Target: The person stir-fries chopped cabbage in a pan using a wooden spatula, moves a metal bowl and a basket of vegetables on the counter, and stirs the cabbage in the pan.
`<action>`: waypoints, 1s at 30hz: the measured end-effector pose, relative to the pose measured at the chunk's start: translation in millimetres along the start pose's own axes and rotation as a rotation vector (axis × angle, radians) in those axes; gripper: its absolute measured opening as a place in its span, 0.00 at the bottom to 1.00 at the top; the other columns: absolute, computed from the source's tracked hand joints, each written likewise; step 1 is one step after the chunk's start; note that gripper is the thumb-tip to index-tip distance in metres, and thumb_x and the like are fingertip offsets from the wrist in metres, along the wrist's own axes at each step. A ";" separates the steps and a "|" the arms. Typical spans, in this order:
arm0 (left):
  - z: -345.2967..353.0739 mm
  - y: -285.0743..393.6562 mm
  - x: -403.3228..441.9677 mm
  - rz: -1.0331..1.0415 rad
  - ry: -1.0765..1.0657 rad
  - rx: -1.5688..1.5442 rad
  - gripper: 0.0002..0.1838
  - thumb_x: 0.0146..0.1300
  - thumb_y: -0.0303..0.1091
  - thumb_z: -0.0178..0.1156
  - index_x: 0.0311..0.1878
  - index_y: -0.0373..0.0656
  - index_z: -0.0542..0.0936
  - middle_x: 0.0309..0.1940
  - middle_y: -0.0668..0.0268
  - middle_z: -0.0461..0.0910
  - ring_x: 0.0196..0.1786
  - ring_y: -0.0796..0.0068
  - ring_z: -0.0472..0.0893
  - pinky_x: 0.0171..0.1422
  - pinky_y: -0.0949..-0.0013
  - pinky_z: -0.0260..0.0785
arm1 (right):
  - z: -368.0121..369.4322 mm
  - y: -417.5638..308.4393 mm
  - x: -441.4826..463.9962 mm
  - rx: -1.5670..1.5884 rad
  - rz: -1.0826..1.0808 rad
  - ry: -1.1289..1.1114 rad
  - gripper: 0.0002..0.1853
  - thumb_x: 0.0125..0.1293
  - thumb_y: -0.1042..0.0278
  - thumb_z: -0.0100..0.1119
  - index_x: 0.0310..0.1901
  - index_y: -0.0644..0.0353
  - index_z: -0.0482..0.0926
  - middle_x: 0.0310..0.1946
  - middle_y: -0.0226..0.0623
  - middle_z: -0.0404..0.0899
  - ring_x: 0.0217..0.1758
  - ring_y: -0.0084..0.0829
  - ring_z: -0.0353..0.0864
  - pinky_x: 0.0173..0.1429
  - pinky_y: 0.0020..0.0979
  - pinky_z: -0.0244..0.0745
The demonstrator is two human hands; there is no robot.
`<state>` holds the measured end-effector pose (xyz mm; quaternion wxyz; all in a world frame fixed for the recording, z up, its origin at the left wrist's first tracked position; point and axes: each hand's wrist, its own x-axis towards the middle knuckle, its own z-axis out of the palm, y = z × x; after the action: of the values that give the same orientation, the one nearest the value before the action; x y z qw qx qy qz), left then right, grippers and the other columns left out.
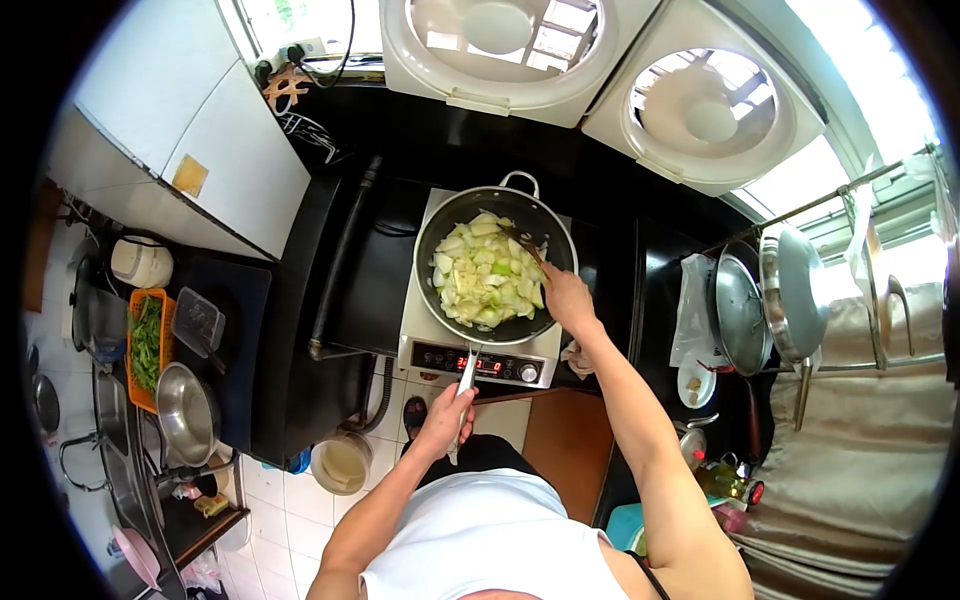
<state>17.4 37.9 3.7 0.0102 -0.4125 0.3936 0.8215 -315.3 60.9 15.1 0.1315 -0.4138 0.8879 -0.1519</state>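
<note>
A dark pan (pixel 428 290) with pale green and yellowish vegetable pieces (pixel 485 270) stands on a silver cooktop (pixel 415 325) whose red digits are lit. Wrapped round the pan's metal handle (pixel 467 375) is my left hand (pixel 446 418). My right hand (pixel 567 297), at the pan's right rim, grips a brown spatula (pixel 524 243); its far end lies among the vegetable pieces.
On the left are an orange basket of greens (pixel 147 345), a steel bowl (pixel 187 413) and a clear container (pixel 198 322). Pans and a lid (pixel 742 312) hang at the right above bottles (pixel 722 479). A bucket (pixel 341 464) stands on the floor.
</note>
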 end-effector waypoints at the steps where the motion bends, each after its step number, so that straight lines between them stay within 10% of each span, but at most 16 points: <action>1: -0.1 -0.2 0.5 -0.004 -0.001 -0.008 0.18 0.83 0.45 0.52 0.61 0.40 0.76 0.29 0.72 0.74 0.20 0.81 0.72 0.20 0.73 0.64 | -0.8 -3.5 -0.3 -0.032 0.007 -0.025 0.21 0.74 0.67 0.53 0.65 0.56 0.82 0.45 0.64 0.86 0.51 0.64 0.86 0.58 0.57 0.81; 20: -28.4 -46.5 -27.3 0.151 -0.045 -0.158 0.24 0.84 0.54 0.51 0.63 0.43 0.77 0.42 0.68 0.82 0.32 0.82 0.81 0.35 0.74 0.78 | 3.5 -41.6 4.8 -0.120 -0.345 -0.072 0.24 0.73 0.68 0.54 0.69 0.46 0.82 0.48 0.55 0.84 0.51 0.59 0.84 0.56 0.55 0.78; 25: -135.8 -86.8 -105.0 0.223 0.472 -0.401 0.21 0.77 0.41 0.57 0.68 0.44 0.77 0.46 0.63 0.83 0.37 0.74 0.83 0.40 0.70 0.79 | -37.6 -47.3 -22.2 0.164 -0.294 -0.066 0.22 0.71 0.72 0.57 0.64 0.62 0.84 0.51 0.58 0.87 0.55 0.56 0.86 0.61 0.45 0.79; 30: -283.7 -112.9 -180.8 0.618 0.980 -0.828 0.26 0.79 0.52 0.59 0.67 0.41 0.72 0.52 0.56 0.81 0.45 0.60 0.86 0.48 0.59 0.82 | -25.8 -17.2 -40.5 0.281 -0.194 -0.090 0.23 0.72 0.74 0.57 0.66 0.69 0.81 0.60 0.54 0.87 0.63 0.45 0.87 0.68 0.38 0.77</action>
<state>365.2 -14.3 -43.7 -0.5589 -0.5738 0.1072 0.5889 -287.4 85.9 49.7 0.2122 -0.4814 0.8071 -0.2678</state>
